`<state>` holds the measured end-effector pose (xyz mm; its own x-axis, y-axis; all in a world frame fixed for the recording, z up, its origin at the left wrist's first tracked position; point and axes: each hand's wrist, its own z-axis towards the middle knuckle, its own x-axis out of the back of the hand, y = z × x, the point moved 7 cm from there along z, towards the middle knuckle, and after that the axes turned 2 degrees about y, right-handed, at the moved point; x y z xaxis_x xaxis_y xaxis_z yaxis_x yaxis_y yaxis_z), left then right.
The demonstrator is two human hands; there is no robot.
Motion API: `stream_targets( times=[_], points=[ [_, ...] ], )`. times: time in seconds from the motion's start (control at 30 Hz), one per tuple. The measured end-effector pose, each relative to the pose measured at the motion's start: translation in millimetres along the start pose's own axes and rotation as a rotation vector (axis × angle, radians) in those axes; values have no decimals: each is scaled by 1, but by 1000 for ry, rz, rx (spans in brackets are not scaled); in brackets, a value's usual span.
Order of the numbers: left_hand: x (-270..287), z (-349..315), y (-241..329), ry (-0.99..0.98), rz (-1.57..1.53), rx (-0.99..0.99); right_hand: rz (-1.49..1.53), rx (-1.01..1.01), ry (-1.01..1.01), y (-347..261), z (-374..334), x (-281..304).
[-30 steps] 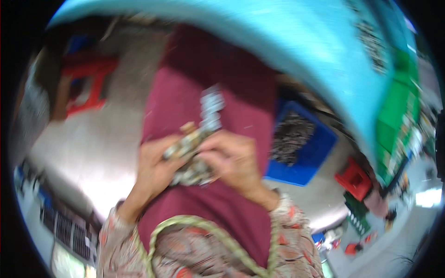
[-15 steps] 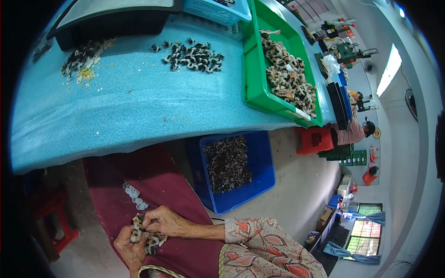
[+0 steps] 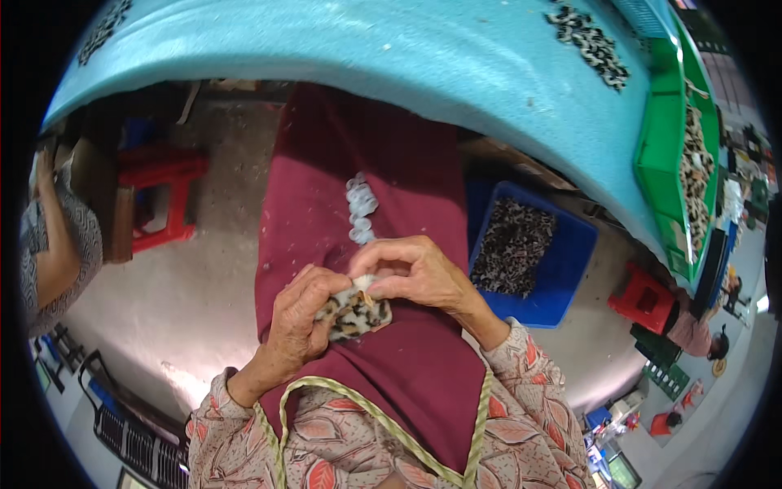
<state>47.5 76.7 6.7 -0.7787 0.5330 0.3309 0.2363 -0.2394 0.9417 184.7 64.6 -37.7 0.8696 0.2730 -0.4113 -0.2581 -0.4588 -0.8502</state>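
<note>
A small furry plush piece (image 3: pixel 358 319), spotted white, black and tan, lies over the maroon apron (image 3: pixel 318 196) on my lap. My left hand (image 3: pixel 300 318) is closed around its left side. At its upper end, the thumb and fingers of my right hand (image 3: pixel 417 273) pinch a pale tuft beside a small orange part. Whether something tiny is also between those fingertips is hidden. Just above my hands, a short row of translucent white plastic washers (image 3: pixel 358 204) rests on the apron.
A blue bin (image 3: pixel 570 281) of dark spotted pieces stands on the floor at right. On the blue-covered table (image 3: pixel 366 57) are black-and-white pieces (image 3: pixel 590 45) and a green crate (image 3: pixel 658 155) of plush pieces. Left are a red stool (image 3: pixel 163 167) and another person's arm (image 3: pixel 57 236).
My view has swung down and left, so my lap now sits mid-picture. Both hands stay on the plush piece; my right hand now pinches its upper end.
</note>
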Motion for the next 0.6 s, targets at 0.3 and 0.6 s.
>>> stream_targets(
  times=[0.3, 0.6],
  points=[
    [15, -11, 5, 38, 171, 1, 53, -75, -182, 13, -29, -62],
    [12, -21, 1, 31, 58, -33, -805, 122, 302, 9, 27, 37]
  ],
)
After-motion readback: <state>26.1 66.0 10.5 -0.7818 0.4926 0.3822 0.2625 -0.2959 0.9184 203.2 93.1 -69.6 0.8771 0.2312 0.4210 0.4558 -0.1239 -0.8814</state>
